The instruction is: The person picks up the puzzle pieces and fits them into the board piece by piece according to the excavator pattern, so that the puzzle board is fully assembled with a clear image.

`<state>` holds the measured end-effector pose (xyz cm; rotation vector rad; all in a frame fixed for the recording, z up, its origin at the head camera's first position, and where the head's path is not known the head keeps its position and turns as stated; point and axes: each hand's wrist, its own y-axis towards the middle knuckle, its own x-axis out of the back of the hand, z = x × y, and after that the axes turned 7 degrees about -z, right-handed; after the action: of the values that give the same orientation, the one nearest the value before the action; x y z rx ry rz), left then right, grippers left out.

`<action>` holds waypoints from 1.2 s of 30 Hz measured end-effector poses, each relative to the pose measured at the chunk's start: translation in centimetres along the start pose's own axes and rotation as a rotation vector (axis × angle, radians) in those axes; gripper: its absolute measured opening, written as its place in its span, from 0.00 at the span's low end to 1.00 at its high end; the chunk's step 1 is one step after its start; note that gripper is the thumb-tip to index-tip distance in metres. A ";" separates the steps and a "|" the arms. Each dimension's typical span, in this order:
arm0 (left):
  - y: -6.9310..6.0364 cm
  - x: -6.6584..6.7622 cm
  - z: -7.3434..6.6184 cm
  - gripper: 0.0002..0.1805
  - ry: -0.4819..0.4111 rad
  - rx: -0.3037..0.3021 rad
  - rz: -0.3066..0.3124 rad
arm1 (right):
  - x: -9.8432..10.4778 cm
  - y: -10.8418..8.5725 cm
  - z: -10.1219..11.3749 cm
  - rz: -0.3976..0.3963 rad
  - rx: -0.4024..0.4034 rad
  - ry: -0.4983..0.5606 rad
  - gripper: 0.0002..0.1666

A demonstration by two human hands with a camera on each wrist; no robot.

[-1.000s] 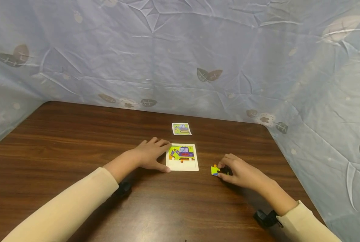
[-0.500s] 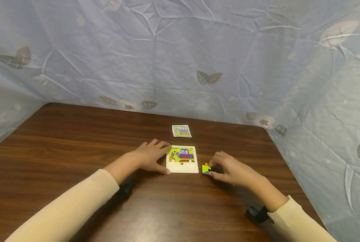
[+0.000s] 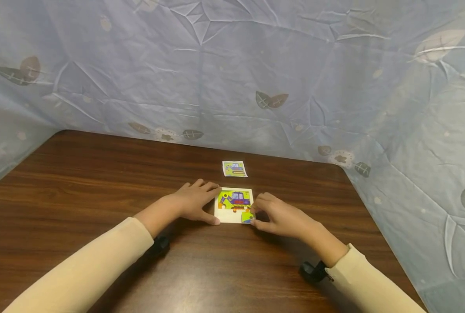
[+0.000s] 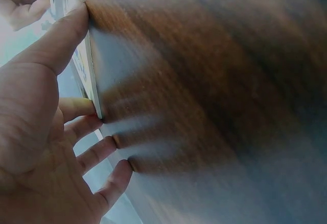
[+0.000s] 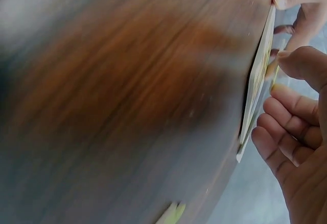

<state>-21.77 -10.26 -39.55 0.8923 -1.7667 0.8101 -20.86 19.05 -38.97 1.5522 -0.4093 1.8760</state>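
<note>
A white puzzle tray [image 3: 227,217] lies on the table, its upper part filled with a purple digger picture on green. My left hand [image 3: 193,202] rests at the tray's left side, thumb at the near corner and forefinger at the far one. In the left wrist view the fingers [image 4: 97,155] are spread and fairly straight, their tips on the table. My right hand [image 3: 281,216] pinches a green puzzle piece [image 3: 247,217] by its right side, over the tray's near right corner. Seen from the right wrist, this piece is held edge-on, slightly above the tray.
Beyond the tray lies a small printed picture card [image 3: 234,168] with the same digger. A further yellow-green piece [image 5: 172,214] lies on the table, at the bottom of the right wrist view. A patterned cloth [image 3: 232,78] encloses the wooden table [image 3: 99,174].
My right hand has carried the puzzle piece leftward, from the table beside the tray to over its near right corner. The left hand stays at the tray's left side.
</note>
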 end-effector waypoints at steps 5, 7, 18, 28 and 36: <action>0.0 0.0 -0.1 0.56 0.001 0.001 -0.003 | -0.5 1.3 0.7 0.017 0.011 -0.005 0.13; 0.0 0.0 -0.1 0.56 0.003 0.004 0.000 | -0.7 1.8 1.0 0.023 0.007 -0.005 0.14; 0.1 0.0 -0.2 0.56 0.013 0.001 0.006 | -1.8 3.7 1.8 0.074 0.021 -0.010 0.17; -0.1 0.1 0.0 0.56 0.011 -0.003 0.000 | -2.1 4.9 2.6 0.091 0.067 -0.076 0.11; 0.1 0.0 0.1 0.56 0.018 -0.010 -0.002 | -2.0 5.2 3.3 0.107 0.052 -0.099 0.11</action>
<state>-21.88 -10.24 -39.62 0.8771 -1.7531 0.8049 -21.66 12.66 -39.18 1.6932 -0.5009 1.9086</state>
